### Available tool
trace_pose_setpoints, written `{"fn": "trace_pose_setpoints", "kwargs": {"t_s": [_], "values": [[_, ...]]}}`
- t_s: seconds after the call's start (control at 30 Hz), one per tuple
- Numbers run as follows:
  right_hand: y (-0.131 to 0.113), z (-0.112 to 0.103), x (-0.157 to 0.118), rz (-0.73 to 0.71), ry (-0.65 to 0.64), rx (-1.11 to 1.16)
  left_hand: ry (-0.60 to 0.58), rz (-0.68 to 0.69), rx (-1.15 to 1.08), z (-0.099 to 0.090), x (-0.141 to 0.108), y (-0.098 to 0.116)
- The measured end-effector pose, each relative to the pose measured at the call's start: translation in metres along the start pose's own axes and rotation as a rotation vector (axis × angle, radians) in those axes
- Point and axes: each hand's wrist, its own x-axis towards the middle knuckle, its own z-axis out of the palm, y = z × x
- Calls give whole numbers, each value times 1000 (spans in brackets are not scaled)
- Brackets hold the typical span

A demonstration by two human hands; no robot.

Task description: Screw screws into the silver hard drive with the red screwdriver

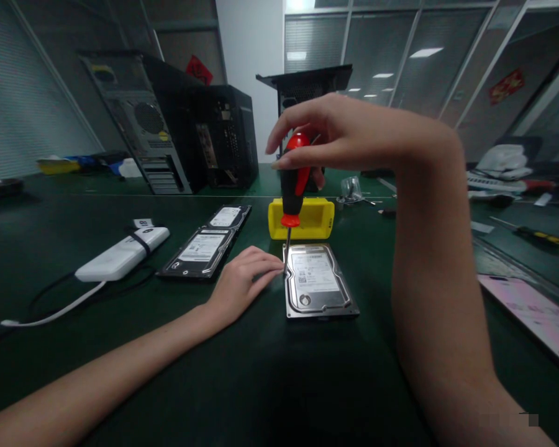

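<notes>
A silver hard drive point(314, 279) lies flat on the dark green table point(242, 385), label side up. My right hand point(314, 139) grips the red and black handle of a screwdriver point(292, 192) from above. The screwdriver stands nearly upright, its tip at the drive's left edge. My left hand point(246, 279) rests on the table, fingertips pressed together near that tip; whether they hold something small is hidden. Just behind the drive is a yellow open box point(302, 220). Two more hard drives point(202, 248) lie to the left.
A white power adapter point(123, 254) with cables lies at left. Black computer cases point(168, 124) stand at the back. On the right are a phone point(533, 310), a yellow and black screwdriver point(543, 237) and a small clear bag point(351, 188).
</notes>
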Motion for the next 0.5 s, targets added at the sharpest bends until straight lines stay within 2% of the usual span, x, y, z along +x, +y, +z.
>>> {"fn": "trace_pose_setpoints", "kwargs": {"t_s": [0.13,0.3,0.4,0.5], "values": [[2,-4,-4,1,45,-6,19,-35,-38,-1,-1,-1],[4,-6,-7,-23,122,15,32,-193,-201,-2,4,-7],[3,-5,-9,-35,203,4,6,-290,-298,-3,7,-11],[5,-5,-8,-31,232,-16,-32,-326,-352,-4,9,-12]]}}
